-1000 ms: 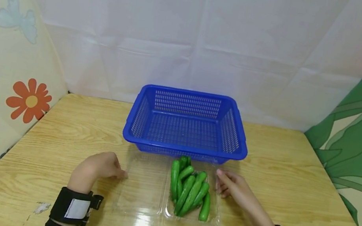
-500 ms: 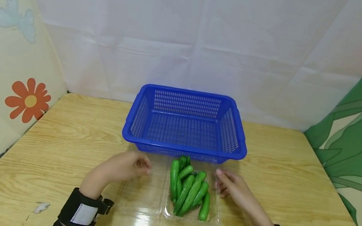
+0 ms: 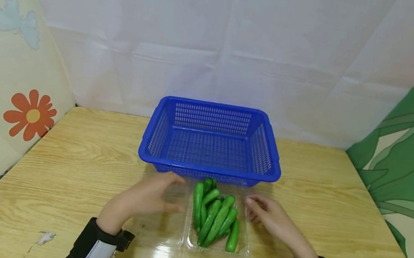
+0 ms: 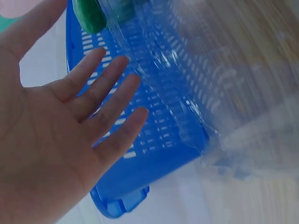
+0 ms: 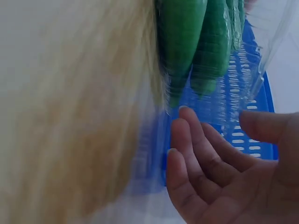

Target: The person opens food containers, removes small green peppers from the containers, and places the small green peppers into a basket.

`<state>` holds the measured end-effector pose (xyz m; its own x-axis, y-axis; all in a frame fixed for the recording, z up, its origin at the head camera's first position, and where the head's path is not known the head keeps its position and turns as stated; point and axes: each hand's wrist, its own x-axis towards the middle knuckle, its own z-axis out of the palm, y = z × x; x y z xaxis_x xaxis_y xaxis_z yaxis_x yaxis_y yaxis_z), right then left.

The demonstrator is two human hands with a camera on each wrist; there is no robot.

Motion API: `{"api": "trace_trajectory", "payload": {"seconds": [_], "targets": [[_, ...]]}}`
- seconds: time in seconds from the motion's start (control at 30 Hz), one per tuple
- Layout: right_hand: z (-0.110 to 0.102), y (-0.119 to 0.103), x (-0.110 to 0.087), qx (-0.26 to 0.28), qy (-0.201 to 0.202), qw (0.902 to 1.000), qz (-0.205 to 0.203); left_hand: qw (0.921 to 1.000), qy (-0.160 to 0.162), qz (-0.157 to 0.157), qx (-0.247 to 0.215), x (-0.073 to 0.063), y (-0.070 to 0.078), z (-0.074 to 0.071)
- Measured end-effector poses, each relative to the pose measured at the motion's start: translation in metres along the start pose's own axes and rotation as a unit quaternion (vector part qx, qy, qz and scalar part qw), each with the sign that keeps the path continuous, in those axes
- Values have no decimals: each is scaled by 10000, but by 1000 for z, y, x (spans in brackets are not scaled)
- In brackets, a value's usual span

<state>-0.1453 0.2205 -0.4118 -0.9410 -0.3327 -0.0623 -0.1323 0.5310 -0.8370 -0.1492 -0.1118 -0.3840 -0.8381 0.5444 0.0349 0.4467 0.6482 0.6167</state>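
A clear plastic clamshell box point(image 3: 217, 251) lies unfolded on the table. Several small green cucumbers point(image 3: 216, 219) fill its right half. My left hand point(image 3: 146, 194) hovers over the bare left half, the lid point(image 3: 166, 234), with thumb and fingers spread. In the left wrist view that palm point(image 4: 51, 140) holds nothing and its fingers are straight. Beside the box's right wall is my right hand point(image 3: 268, 217), fingertips right at the plastic. In the right wrist view its fingers point(image 5: 201, 154) bend loosely near the cucumber ends, with the thumb apart from them.
A blue slotted plastic basket point(image 3: 206, 167) stands just behind the box on the wooden table point(image 3: 322, 203). White cloth point(image 3: 219, 58) hangs at the back, with patterned panels on both sides. Each wrist wears a black strap with a camera.
My left hand has left the lid's left edge, moved right over the lid, and spread its fingers. The right hand has stayed beside the box with little movement.
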Motion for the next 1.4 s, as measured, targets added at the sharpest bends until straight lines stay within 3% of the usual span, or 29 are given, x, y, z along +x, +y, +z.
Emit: {"api": "trace_trajectory", "payload": {"seconds": [0.2,0.4,0.73,0.87,1.0,1.13,1.4], "targets": [[-6,-9,-6,-1018,-137,9946,-177,9988,-331,-14,354,0,9,5],[-8,-19,-12,-1597,-181,9870,-93,9967,-587,-30,556,-2,15,7],[-7,-32,-19,-2486,165,9681,-276,9944,-799,-70,689,-3,20,12],[-6,-33,-20,-2977,397,9529,-432,9940,-871,-158,640,-4,23,13],[-5,-32,-23,-3481,712,9297,-969,9937,-892,-225,647,-5,25,14],[-2,-36,-26,-3636,847,9186,-1293,9933,-891,-281,686,-4,25,16],[8,-51,-32,-3443,760,9170,-1867,9936,-832,-184,745,-3,26,17]]}}
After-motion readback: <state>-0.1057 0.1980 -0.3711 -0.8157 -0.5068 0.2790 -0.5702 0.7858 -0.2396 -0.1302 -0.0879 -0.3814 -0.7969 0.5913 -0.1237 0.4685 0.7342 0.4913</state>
